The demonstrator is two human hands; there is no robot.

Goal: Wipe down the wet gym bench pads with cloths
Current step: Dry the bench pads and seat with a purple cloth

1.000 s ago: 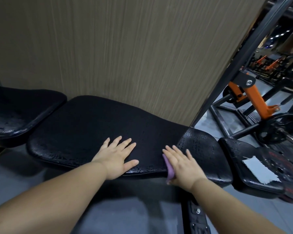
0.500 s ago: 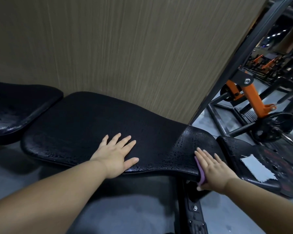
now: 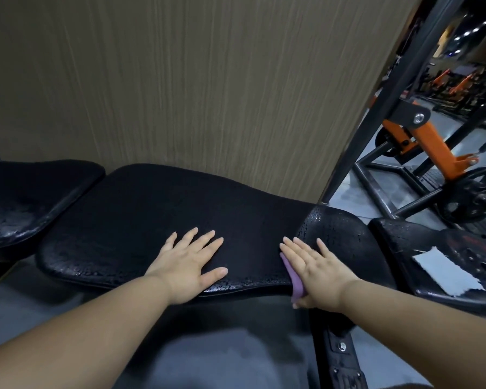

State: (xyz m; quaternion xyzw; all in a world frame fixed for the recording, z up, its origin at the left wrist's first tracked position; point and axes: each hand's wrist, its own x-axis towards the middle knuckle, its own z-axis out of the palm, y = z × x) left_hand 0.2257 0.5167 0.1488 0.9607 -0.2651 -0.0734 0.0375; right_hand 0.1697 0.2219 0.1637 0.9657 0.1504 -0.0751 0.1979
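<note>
Back pad (image 3: 180, 214) long axis left-right across frame centre. Right hand (image 3: 317, 270) flat, fingers straight, pressing purple cloth (image 3: 296, 282) on pad, lower right. Beaded wet patch (image 3: 340, 234) just right of it; left hand (image 3: 188, 262) flat, empty, farther.

The right hand (image 3: 317, 272) is covering most of the purple cloth (image 3: 295, 282), only its left strip showing; the frame's left edge is cutting off the leftmost pad (image 3: 26, 197).

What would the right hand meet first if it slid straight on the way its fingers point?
Probably the wood-grain wall behind the bench pad; the right hand, pressing the purple cloth, points across the pad. The gap is unclear.
</note>
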